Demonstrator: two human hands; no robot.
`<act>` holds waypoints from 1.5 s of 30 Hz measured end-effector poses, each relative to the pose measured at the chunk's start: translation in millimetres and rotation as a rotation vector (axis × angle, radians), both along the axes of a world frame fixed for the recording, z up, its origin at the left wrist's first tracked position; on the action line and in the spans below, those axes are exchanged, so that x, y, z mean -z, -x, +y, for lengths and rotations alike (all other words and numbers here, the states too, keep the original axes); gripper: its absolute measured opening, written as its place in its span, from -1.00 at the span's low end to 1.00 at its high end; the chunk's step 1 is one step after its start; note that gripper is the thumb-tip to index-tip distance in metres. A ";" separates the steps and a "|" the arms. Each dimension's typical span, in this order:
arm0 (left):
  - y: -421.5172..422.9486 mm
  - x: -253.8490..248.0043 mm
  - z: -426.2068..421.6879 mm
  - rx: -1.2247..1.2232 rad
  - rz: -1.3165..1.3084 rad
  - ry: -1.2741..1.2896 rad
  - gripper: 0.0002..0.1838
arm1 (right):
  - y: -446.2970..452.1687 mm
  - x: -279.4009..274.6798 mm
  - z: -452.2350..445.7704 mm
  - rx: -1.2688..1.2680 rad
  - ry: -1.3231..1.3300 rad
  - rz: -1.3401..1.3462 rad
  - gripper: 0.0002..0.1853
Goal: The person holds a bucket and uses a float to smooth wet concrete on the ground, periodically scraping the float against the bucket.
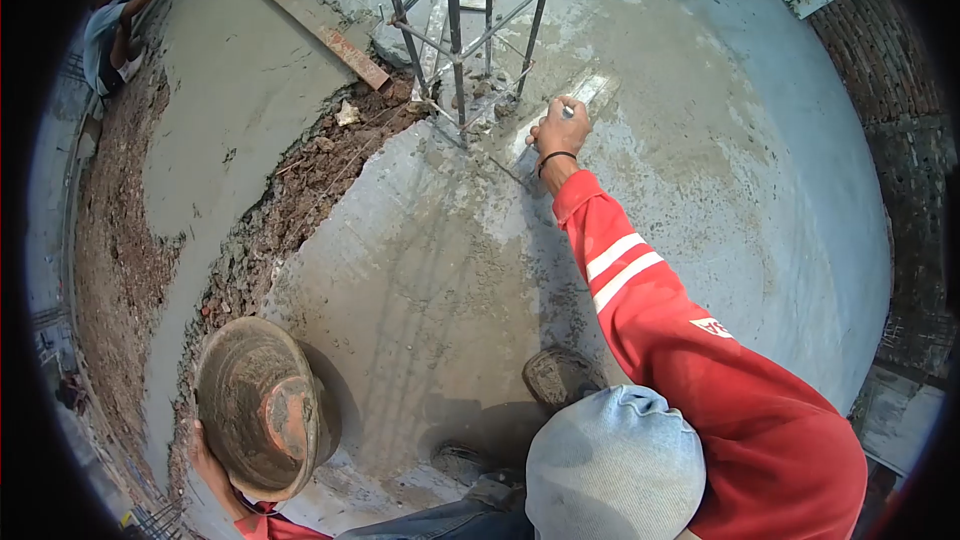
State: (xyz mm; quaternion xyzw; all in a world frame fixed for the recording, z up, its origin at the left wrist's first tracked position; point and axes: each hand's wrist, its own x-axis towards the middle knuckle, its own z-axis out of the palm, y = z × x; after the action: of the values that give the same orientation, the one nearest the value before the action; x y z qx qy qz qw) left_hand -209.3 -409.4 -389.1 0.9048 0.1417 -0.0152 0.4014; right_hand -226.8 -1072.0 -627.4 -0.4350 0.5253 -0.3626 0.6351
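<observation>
My right hand (560, 130) is closed round the handle of a plastering trowel (597, 90). Its long pale blade lies flat on the wet grey cement floor (690, 180), just right of a cage of upright steel bars (455, 40). Down at the lower left, my left hand (212, 468) grips the outer side of a mortar-smeared basin (235, 400). The basin is tilted so its inside shows, with a reddish round patch at the bottom; my left fingers are partly hidden behind it.
A long board (300, 15) lies across the wet cement at upper left. Rough soil and rubble (310, 180) border the smoothed floor. Another person (105, 35) crouches at the far left. A brick wall (870, 30) stands at right. My shoe (562, 377) rests on the floor.
</observation>
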 end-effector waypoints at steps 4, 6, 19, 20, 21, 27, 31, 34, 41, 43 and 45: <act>9.0 18.6 33.7 -0.010 -0.156 -0.186 -0.40 | -16.9 8.9 -48.7 0.002 0.042 0.012 -0.80; 11.6 9.7 28.8 -0.041 -0.077 -0.134 -0.39 | -18.5 6.2 -49.1 0.025 0.046 -0.079 -0.81; 16.9 20.0 72.6 -0.075 0.163 0.009 -0.26 | 36.0 -6.3 -1.8 -0.077 -0.049 0.001 -0.82; 19.4 22.0 75.9 -0.099 0.153 0.046 -0.26 | 26.1 0.0 -26.9 -0.074 -0.016 -0.008 -0.83; 22.4 21.0 73.1 -0.113 0.160 0.016 -0.26 | 17.4 8.7 -50.2 -0.076 0.016 -0.016 -0.83; 28.1 27.7 67.9 -0.143 0.030 -0.088 -0.38 | 5.8 10.8 -82.9 -0.116 0.058 0.048 -0.83; 30.9 21.4 50.4 -0.117 -0.006 0.007 -0.37 | 51.9 6.8 -15.3 -0.116 0.038 0.060 -0.85; 33.7 17.7 50.0 -0.106 0.048 0.066 -0.38 | 71.5 2.6 11.5 -0.126 0.012 0.107 -0.87; 27.8 27.1 61.9 -0.155 0.004 -0.029 -0.41 | 23.9 1.8 -51.3 -0.123 0.075 0.170 -0.82; 25.7 21.4 58.3 -0.166 0.005 -0.066 -0.42 | 9.7 -0.2 -72.3 -0.158 0.128 0.268 -0.80; 22.5 11.5 43.4 -0.071 0.068 -0.059 -0.46 | 16.8 0.9 -70.6 -0.169 0.139 0.218 -0.82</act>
State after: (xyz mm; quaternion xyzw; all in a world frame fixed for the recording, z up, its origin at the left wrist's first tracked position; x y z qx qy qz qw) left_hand -231.8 -366.0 -400.6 0.9096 0.1878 -0.0274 0.3695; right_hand -243.6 -1142.7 -628.3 -0.5575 0.5263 -0.2937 0.5710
